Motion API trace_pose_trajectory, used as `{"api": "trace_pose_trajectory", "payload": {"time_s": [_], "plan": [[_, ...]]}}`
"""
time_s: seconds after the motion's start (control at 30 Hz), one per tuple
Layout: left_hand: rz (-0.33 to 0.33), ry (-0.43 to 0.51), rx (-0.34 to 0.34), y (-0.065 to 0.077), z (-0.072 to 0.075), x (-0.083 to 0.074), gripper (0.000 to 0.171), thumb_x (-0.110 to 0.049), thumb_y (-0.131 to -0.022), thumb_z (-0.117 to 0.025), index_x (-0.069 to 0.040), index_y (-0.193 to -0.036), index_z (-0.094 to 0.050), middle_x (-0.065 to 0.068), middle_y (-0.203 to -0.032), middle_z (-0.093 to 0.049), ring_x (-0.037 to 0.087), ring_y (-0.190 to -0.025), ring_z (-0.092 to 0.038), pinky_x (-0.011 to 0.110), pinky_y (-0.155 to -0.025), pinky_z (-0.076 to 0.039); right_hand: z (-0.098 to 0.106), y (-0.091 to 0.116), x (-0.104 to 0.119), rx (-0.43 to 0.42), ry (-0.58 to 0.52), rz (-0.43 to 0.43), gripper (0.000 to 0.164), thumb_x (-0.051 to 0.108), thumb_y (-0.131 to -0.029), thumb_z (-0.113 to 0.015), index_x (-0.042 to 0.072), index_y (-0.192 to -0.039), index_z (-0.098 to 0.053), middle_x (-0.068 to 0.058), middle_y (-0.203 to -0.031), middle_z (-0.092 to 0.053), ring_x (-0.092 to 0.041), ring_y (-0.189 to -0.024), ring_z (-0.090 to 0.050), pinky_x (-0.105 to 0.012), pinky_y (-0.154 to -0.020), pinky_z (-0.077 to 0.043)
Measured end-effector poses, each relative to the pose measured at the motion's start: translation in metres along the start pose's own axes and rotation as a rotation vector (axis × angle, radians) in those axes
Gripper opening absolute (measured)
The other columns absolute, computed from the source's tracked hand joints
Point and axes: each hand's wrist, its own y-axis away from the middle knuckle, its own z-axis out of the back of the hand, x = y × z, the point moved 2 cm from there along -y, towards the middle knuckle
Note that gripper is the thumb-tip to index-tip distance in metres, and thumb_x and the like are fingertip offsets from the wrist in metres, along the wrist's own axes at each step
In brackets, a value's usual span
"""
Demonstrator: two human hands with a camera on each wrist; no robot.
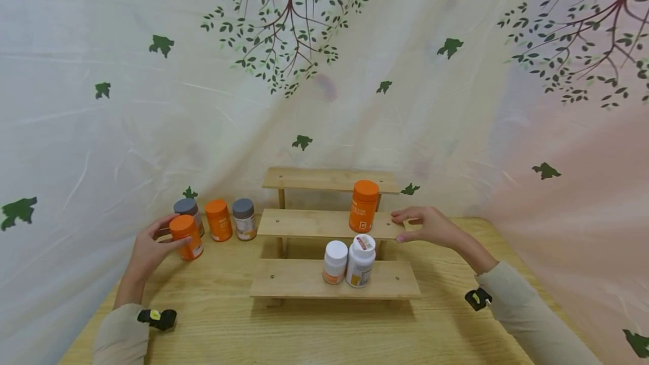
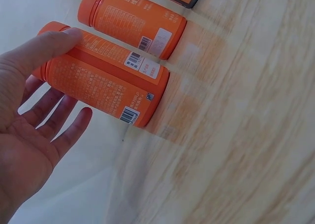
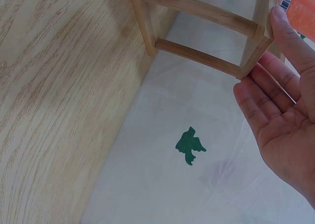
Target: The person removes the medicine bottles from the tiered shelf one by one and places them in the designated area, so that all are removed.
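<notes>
On the left, my left hand holds an orange pill bottle near its cap. The left wrist view shows the thumb across this bottle's upper side and the other fingers behind it, with a second orange bottle alongside. My right hand grips the right end of a three-step wooden display rack at its middle step, thumb at the front edge and fingers toward the back. A larger orange bottle stands on that step, near the right hand. Two white bottles stand together on the lowest step.
Beside the held bottle are a grey-capped bottle, partly hidden, another orange bottle and a second grey-capped bottle. A pale curtain with printed leaves hangs behind the wooden table.
</notes>
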Motion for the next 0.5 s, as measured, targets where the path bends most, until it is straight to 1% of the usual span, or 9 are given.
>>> {"api": "trace_pose_trajectory", "payload": {"time_s": [0.2,0.27,0.37,0.5], "plan": [[0.003,0.001,-0.015,0.0002,0.0005,-0.0023,0.073,-0.027,-0.090,-0.080,0.002,-0.148,-0.046,-0.024,-0.122,-0.048,-0.010,-0.102,-0.047,0.001,-0.080,-0.047,0.0002,0.0002,0.0015,0.002,0.002,-0.002,0.042,0.022,-0.086,-0.083,0.006,-0.124,-0.073,-0.020,-0.140,-0.063,-0.042,-0.129,-0.059,-0.064,-0.106,-0.047],[0.004,-0.002,-0.020,-0.0001,0.0008,-0.0035,0.073,-0.028,-0.090,-0.080,0.002,-0.148,-0.046,-0.023,-0.123,-0.048,-0.010,-0.102,-0.047,0.001,-0.080,-0.046,0.0003,0.0003,0.0018,0.001,0.002,0.001,0.042,0.022,-0.086,-0.083,0.006,-0.124,-0.073,-0.020,-0.140,-0.063,-0.042,-0.129,-0.059,-0.064,-0.106,-0.047],[0.001,-0.009,-0.030,-0.0006,0.0012,-0.0054,0.073,-0.029,-0.091,-0.079,0.001,-0.149,-0.046,-0.015,-0.128,-0.052,-0.010,-0.102,-0.046,0.001,-0.081,-0.045,0.0004,0.0004,0.0021,-0.001,0.000,0.005,0.042,0.023,-0.086,-0.083,0.006,-0.123,-0.073,-0.019,-0.140,-0.063,-0.041,-0.129,-0.059,-0.064,-0.106,-0.047],[-0.010,-0.011,-0.053,-0.0007,0.0006,-0.0093,0.073,-0.029,-0.092,-0.078,0.001,-0.150,-0.045,0.004,-0.138,-0.055,-0.011,-0.105,-0.046,0.001,-0.083,-0.043,0.0003,0.0006,0.0022,-0.002,0.003,0.009,0.042,0.023,-0.086,-0.083,0.007,-0.123,-0.073,-0.019,-0.140,-0.063,-0.041,-0.128,-0.059,-0.062,-0.105,-0.049]]}}
